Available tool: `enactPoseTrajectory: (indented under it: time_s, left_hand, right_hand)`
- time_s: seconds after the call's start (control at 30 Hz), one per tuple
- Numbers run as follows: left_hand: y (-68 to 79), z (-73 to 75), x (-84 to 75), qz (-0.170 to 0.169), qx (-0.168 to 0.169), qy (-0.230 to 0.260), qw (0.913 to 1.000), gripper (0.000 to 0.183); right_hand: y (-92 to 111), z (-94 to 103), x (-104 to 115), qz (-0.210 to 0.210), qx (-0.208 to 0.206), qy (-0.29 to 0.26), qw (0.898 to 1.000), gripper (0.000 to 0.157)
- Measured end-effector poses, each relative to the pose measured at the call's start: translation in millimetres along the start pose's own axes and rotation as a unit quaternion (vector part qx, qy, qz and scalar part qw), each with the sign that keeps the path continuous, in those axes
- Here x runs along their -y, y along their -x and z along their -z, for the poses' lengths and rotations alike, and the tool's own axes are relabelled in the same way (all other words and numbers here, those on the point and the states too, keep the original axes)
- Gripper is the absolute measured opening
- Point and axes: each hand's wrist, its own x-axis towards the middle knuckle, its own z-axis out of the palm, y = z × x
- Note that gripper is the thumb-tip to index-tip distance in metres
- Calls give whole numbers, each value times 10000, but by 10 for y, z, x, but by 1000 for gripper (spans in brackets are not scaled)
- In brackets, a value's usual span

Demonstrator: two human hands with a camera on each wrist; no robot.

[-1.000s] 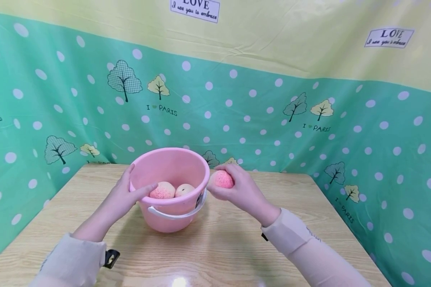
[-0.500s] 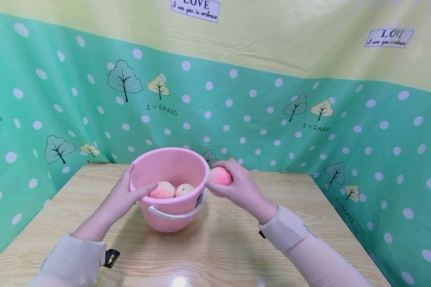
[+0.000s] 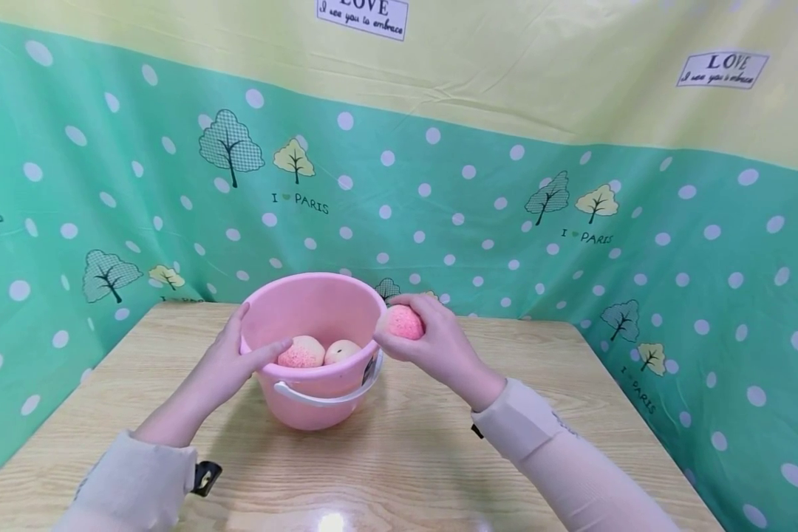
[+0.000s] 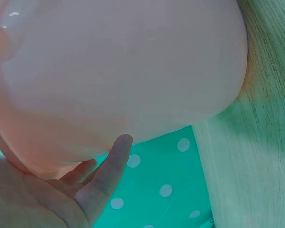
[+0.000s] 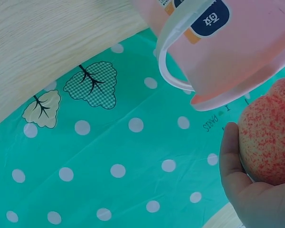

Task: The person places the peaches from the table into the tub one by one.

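Note:
A pink bucket [image 3: 306, 399] with a white handle [image 3: 326, 401] stands upright on the table. My left hand [image 3: 231, 355] holds its left rim, thumb over the inside and fingers along the outer wall; the left wrist view shows those fingers [image 4: 107, 175] against the pink side. Inside the bucket lie two peaches, one speckled pink [image 3: 302, 353] near my thumb and a paler one [image 3: 341, 352] beside it. My right hand [image 3: 439, 343] grips another peach [image 3: 404, 323], pale with a pink-red blush, right at the bucket's right rim. In the right wrist view this peach [image 5: 270, 137] sits between fingers and palm.
The wooden table [image 3: 425, 458] runs under both forearms. Close behind and to both sides hangs a green and yellow cloth [image 3: 479, 207] with dots and printed trees. The bucket's label [image 5: 211, 19] faces right.
My right hand has moved slightly left and up with its peach, closer to the bucket's rim. The left hand and bucket stay where they were.

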Motion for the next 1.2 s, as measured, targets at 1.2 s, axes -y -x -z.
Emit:
enactPoseTrajectory:
  time_s: [1.2]
  left_hand:
    - [-2,-5,4,66,23,-6,10000,111]
  right_hand:
    - [-116,-136,96,121,-6,-178,9998,43]
